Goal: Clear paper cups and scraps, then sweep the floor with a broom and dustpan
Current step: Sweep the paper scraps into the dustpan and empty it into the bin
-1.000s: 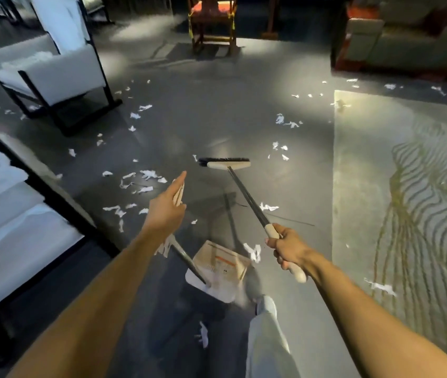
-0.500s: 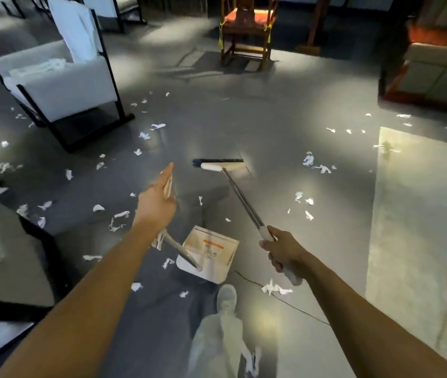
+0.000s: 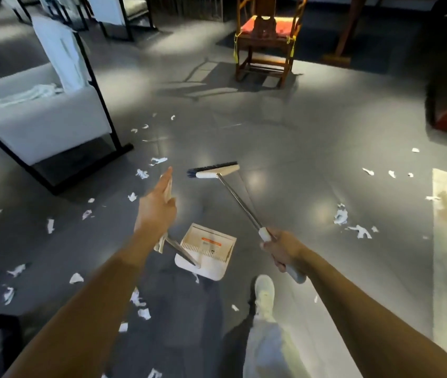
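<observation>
Worn items only. White low-top sneaker (image 3: 264, 291): rounded toe, details blurred. Pale grey loose trouser leg (image 3: 266, 347) directly behind sneaker on the camera side, fabric softly creased, cuff meeting sneaker's collar. Bare to the wrist: left forearm (image 3: 80, 309) lower-left of sneaker, right forearm (image 3: 366, 309) to sneaker's right. Left hand (image 3: 156, 211) up-left of sneaker, right hand (image 3: 285, 248) just above-right, both ungloved.

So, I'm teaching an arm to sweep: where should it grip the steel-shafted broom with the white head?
The white sleeve at the shaft's top end, wrapped from above, as the right hand holds it: the broom slopes forward and down, so that end gives the longest reach.
</observation>
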`<action>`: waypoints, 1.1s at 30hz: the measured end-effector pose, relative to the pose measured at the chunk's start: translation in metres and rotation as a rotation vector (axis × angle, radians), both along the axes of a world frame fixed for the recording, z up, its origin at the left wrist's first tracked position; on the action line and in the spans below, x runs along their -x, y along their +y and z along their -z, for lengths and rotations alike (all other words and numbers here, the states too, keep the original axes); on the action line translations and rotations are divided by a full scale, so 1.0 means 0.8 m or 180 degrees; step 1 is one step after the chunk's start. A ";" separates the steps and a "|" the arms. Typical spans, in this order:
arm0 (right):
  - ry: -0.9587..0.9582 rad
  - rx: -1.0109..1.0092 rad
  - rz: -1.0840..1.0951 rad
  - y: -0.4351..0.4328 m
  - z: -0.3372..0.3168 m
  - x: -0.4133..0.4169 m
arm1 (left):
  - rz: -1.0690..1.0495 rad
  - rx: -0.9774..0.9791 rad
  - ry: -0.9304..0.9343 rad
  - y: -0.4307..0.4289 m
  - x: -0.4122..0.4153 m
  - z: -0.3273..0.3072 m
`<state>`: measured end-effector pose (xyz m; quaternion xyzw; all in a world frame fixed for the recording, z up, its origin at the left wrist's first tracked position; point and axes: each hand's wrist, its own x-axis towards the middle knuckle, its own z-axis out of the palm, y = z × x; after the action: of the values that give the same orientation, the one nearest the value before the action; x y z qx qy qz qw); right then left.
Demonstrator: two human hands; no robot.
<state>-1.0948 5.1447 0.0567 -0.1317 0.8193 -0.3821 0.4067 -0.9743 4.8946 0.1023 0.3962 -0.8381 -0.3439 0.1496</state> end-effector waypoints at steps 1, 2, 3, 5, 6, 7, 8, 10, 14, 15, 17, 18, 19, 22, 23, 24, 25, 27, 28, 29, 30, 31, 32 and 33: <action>0.0056 -0.0014 -0.0124 -0.027 0.006 0.044 | -0.0068 0.0030 0.0032 -0.023 0.034 0.005; 0.0137 -0.0031 -0.0255 -0.054 0.009 0.089 | -0.0137 0.0073 0.0049 -0.047 0.070 0.008; 0.0185 -0.0052 -0.0355 -0.079 0.010 0.133 | -0.0196 0.0097 0.0059 -0.070 0.108 0.010; 0.0184 -0.0135 -0.0501 -0.129 0.001 0.213 | -0.0396 0.0044 0.0101 -0.116 0.179 0.008; 0.0158 -0.0144 -0.0552 -0.155 -0.005 0.252 | -0.0484 -0.0012 0.0112 -0.140 0.214 0.001; 0.0150 -0.0138 -0.0605 -0.180 -0.012 0.289 | -0.0578 -0.0040 0.0095 -0.166 0.247 -0.005; 0.0194 -0.0144 -0.0662 -0.206 -0.017 0.325 | -0.0642 0.0021 0.0038 -0.191 0.276 -0.007; 0.0261 -0.0141 -0.0681 -0.259 -0.025 0.385 | -0.0665 0.0086 0.0027 -0.233 0.326 -0.011; -0.0315 0.0050 -0.0214 -0.369 -0.015 0.478 | -0.0910 0.0141 0.0115 -0.338 0.427 -0.006; -0.0895 0.0345 0.0032 -0.402 -0.013 0.503 | -0.0953 0.0138 0.0118 -0.369 0.454 0.000; -0.1733 0.0879 0.0469 -0.480 -0.009 0.564 | -0.0962 0.0067 0.0157 -0.432 0.509 0.012; -0.1723 0.0915 0.0462 -0.524 -0.005 0.595 | -0.0934 0.0025 0.0172 -0.465 0.537 0.017; -0.1594 0.0871 0.0360 -0.569 -0.003 0.622 | -0.0887 0.0008 0.0167 -0.498 0.566 0.022; -0.1088 0.0474 -0.0099 -0.677 0.015 0.691 | -0.0783 0.0031 0.0138 -0.586 0.644 0.023; -0.0901 0.0318 -0.0242 -0.701 0.021 0.714 | -0.0764 0.0055 0.0159 -0.614 0.669 0.021; -0.0719 0.0207 -0.0365 -0.722 0.024 0.740 | -0.0742 0.0094 0.0186 -0.642 0.693 0.017; -0.0613 0.0190 -0.0396 -0.743 0.025 0.766 | -0.0739 0.0128 0.0213 -0.669 0.717 0.012; -0.0494 0.0223 -0.0332 -0.792 0.033 0.825 | -0.0787 0.0176 0.0251 -0.725 0.763 0.005; -0.0477 0.0116 -0.0302 -0.820 0.035 0.854 | -0.0809 0.0213 0.0238 -0.754 0.786 0.005; -0.0485 -0.0072 -0.0365 -0.849 0.039 0.884 | -0.0834 0.0258 0.0208 -0.782 0.810 0.006; -0.0549 -0.0308 -0.0491 -0.880 0.046 0.911 | -0.0867 0.0291 0.0172 -0.810 0.832 0.010; -0.0673 -0.0530 -0.0595 -0.912 0.055 0.936 | -0.0903 0.0315 0.0140 -0.841 0.855 0.016; -0.0798 -0.0620 -0.0625 -0.944 0.063 0.961 | -0.0950 0.0329 0.0125 -0.873 0.879 0.022; -0.0830 -0.0565 -0.0597 -0.979 0.071 0.988 | -0.1012 0.0320 0.0122 -0.905 0.902 0.027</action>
<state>-1.8855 4.3614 -0.0005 -0.1204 0.7742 -0.2825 0.5534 -1.6962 4.1706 0.0806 0.5092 -0.7779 -0.2810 0.2377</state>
